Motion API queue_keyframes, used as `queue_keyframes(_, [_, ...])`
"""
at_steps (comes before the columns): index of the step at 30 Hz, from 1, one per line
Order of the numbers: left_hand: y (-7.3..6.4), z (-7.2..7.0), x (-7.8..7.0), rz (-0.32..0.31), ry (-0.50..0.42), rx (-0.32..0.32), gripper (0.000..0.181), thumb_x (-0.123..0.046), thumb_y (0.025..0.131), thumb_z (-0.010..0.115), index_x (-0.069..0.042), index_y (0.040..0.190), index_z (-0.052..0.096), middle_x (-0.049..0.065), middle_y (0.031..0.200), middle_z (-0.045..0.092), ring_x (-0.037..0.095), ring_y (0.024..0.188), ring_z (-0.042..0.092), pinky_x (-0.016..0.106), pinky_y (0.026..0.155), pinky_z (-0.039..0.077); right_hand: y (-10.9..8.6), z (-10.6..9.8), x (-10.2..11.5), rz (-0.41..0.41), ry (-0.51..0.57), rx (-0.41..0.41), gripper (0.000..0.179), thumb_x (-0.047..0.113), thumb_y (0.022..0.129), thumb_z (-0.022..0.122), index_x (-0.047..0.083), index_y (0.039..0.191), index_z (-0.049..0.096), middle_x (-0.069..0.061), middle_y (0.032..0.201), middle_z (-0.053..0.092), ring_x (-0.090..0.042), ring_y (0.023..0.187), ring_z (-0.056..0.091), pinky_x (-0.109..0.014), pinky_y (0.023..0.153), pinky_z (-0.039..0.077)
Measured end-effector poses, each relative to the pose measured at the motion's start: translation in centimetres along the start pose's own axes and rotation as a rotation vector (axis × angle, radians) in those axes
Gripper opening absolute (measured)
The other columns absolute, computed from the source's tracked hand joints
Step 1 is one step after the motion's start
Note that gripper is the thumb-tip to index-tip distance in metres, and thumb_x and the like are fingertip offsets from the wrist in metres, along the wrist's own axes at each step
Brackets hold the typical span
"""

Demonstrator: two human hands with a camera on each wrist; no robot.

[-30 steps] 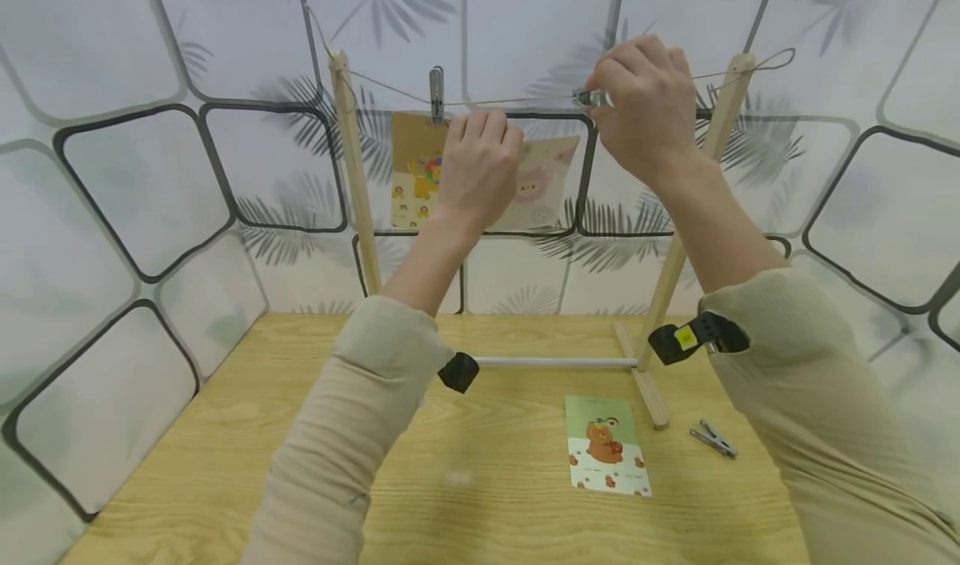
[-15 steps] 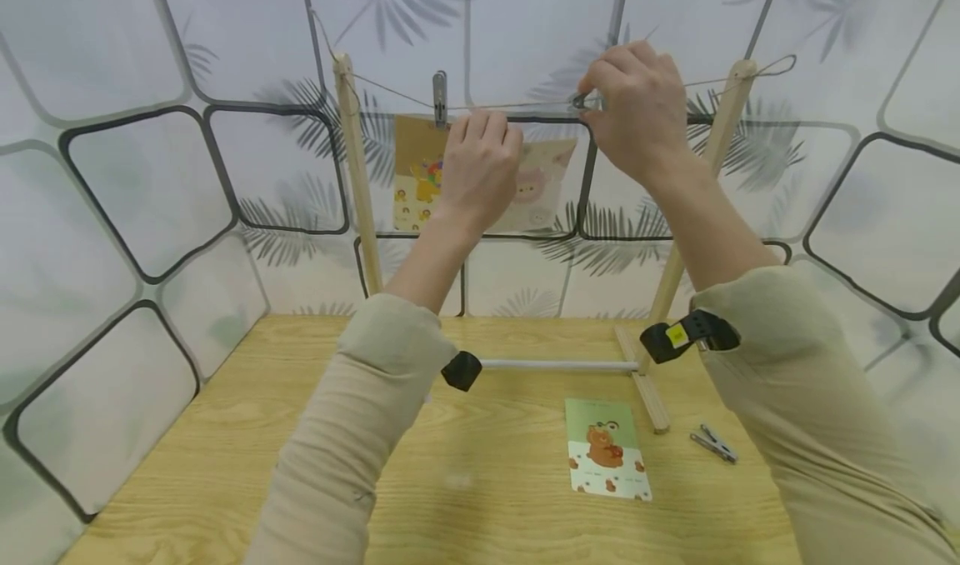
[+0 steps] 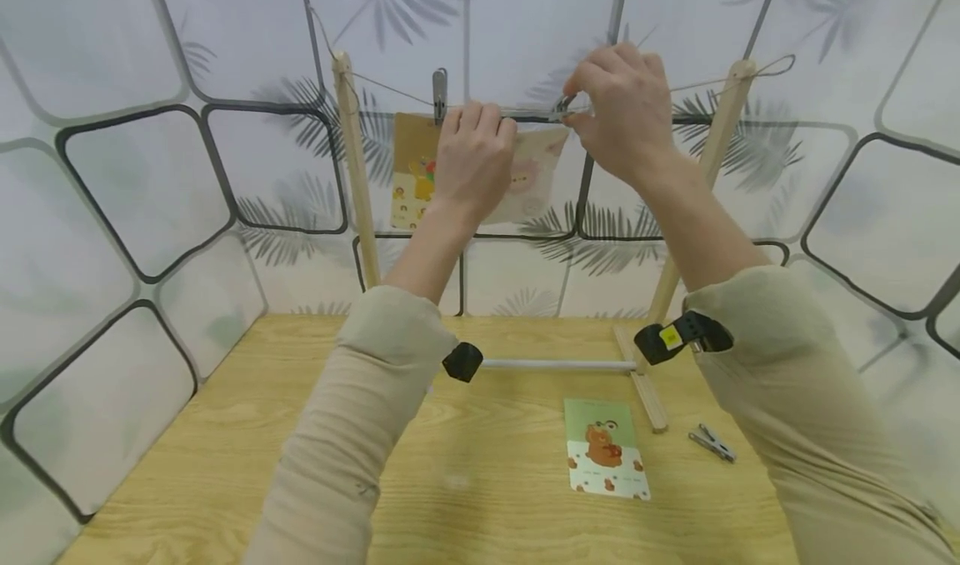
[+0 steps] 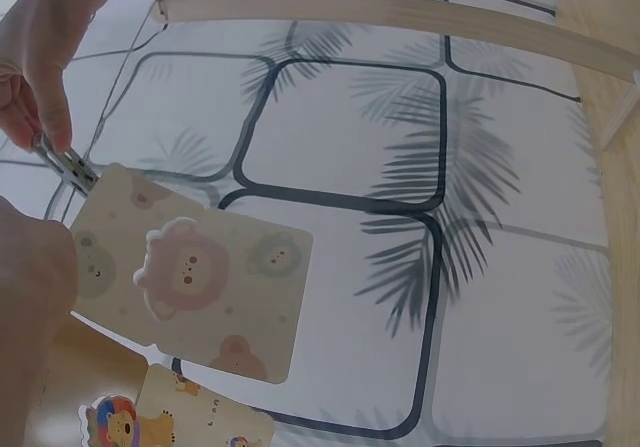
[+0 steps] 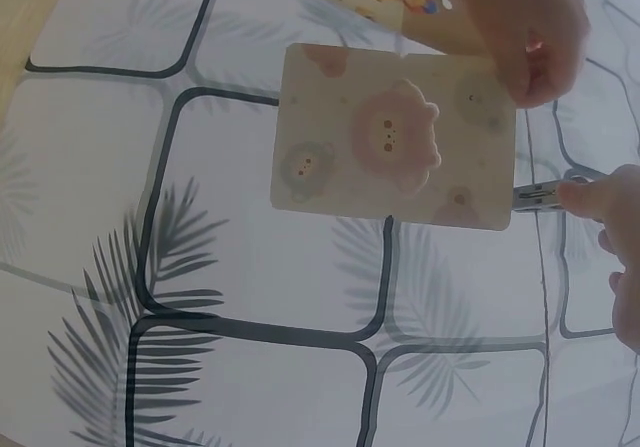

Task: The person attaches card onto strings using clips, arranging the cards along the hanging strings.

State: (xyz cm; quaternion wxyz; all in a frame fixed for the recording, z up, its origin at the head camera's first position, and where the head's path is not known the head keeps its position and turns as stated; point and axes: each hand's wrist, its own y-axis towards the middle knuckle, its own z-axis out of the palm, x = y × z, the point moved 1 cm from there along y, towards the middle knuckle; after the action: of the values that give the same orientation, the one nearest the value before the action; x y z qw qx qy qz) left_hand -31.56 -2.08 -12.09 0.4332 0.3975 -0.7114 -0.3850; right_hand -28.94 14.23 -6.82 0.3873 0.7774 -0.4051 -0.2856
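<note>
My left hand [image 3: 476, 161] pinches the top left corner of a pale card with a pink animal face [image 3: 536, 183], up at the string [image 3: 390, 88]. In my right hand [image 3: 626, 111] is a metal clothespin [image 5: 537, 196], pinched between thumb and finger. The clothespin's tip is at the card's top right corner by the string; I cannot tell whether it bites the card. Left of my left hand, a brown and cream lion card [image 3: 405, 148] hangs from another metal clothespin [image 3: 439, 90]. My left hand partly covers both cards.
Wooden posts [image 3: 354, 165] hold the string at both ends, with a white bar [image 3: 558, 365] low between them. On the wooden table [image 3: 495, 507] lie a green and white bear card [image 3: 606, 448] and a spare metal clothespin [image 3: 712, 442]. A patterned backdrop stands behind.
My right hand has moved left and slightly down along the string with its clothespin, up to the pale card's corner. My left hand has shifted slightly left with the card.
</note>
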Motion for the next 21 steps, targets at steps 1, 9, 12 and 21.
queue_keyframes(1, [0.1,0.0,0.0,-0.005,0.002,0.006,0.023,-0.002,0.090,0.042,-0.002,0.090,0.064,0.010,0.092,0.060,0.027,0.092,0.052,0.036,0.084,0.037,0.0,0.0,0.0,0.002,0.002,0.004,0.019,0.005,0.078,0.071,-0.002,0.095,0.065,-0.015,0.105,0.063,-0.031,0.105,0.049,-0.042,0.091,0.033])
queue_keyframes(9, [0.8,0.1,-0.3,-0.012,0.047,0.071,0.020,0.000,0.085,0.046,-0.003,0.090,0.064,0.010,0.094,0.060,0.027,0.094,0.051,0.036,0.086,0.037,-0.2,-0.1,0.0,0.016,0.012,0.023,0.020,0.006,0.079,0.070,-0.002,0.097,0.064,-0.014,0.108,0.062,-0.030,0.105,0.048,-0.042,0.092,0.033])
queue_keyframes(12, [0.9,0.3,-0.4,-0.025,0.059,0.074,0.020,0.000,0.085,0.046,-0.003,0.091,0.065,0.010,0.094,0.060,0.027,0.094,0.052,0.036,0.086,0.037,-0.2,-0.2,0.0,0.020,0.013,0.025,0.020,0.005,0.079,0.070,-0.002,0.098,0.064,-0.014,0.108,0.062,-0.030,0.105,0.048,-0.042,0.091,0.034])
queue_keyframes(21, [1.3,0.0,-1.1,-0.056,0.073,0.046,0.020,-0.001,0.085,0.046,-0.005,0.088,0.065,0.008,0.094,0.061,0.025,0.094,0.052,0.036,0.086,0.038,0.0,-0.4,0.1,0.014,0.009,0.034,0.020,0.005,0.079,0.071,-0.002,0.097,0.065,-0.014,0.109,0.062,-0.030,0.105,0.048,-0.042,0.092,0.034])
